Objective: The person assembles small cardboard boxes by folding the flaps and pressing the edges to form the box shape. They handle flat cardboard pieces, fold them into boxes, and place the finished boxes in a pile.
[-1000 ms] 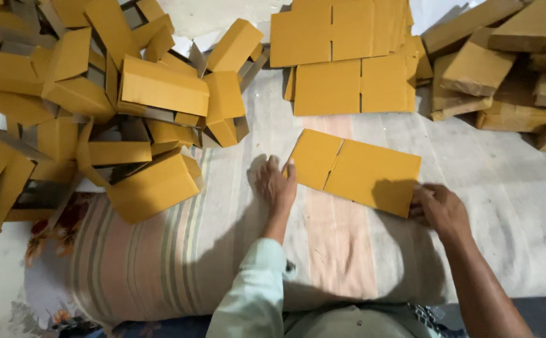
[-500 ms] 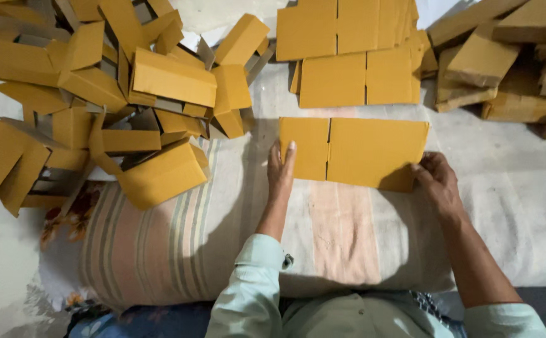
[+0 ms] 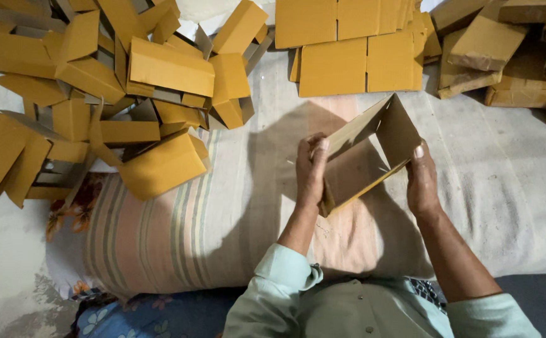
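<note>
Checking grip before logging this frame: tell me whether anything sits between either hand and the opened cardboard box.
Nothing visible does. The left hand and right hand both press directly on the opened cardboard box, held above the striped cloth, apart from the flat stack.

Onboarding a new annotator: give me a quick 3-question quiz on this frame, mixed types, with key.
1. True or false: the cardboard box blank lies flat on the cloth.
2. Multiple choice: where is the pile of folded boxes? A) on the person's left B) on the person's right C) in the lap
3. Short answer: which hands touch the blank?

Key
1. False: it is lifted and opened into a sleeve above the striped cloth.
2. A. The stack of flat blanks lies ahead of the person.
3. Both: the left hand grips its left edge, the right hand its right edge.
</note>
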Motion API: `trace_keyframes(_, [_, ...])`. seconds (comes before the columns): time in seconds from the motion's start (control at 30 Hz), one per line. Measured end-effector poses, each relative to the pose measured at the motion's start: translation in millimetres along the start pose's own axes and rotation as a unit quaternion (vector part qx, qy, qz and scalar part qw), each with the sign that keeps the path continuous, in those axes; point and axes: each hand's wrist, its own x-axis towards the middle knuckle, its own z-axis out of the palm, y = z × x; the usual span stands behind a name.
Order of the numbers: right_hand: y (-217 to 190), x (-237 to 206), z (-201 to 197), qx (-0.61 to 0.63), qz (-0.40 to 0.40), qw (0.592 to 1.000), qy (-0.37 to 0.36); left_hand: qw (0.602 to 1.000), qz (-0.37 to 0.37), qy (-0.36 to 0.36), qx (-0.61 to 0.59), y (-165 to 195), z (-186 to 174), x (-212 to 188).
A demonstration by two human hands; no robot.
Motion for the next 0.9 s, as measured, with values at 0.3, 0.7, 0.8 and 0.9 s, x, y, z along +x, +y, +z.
trace_keyframes(0.3, [-26, 9, -12, -0.087, -0.02, 0.996, -0.011, 0.954, 0.212, -0.004, 0.211, 29, -28, -36])
trace_keyframes(0.7, [-67, -1, 25, -0.272, -0.022, 0.96, 0.059, 0.93, 0.223, -0.166, 0.241, 22, -49, 6])
trace_keyframes(0.8, [-67, -5, 24, -0.298, -0.091, 0.95, 0.018, 0.935, 0.209, -0.187, 0.215, 20, -59, 17])
trace_keyframes(0.9, [-63, 0, 14, -0.293, -0.087, 0.952, -0.004, 0.947, 0.186, -0.191, 0.18, 17, -60, 14])
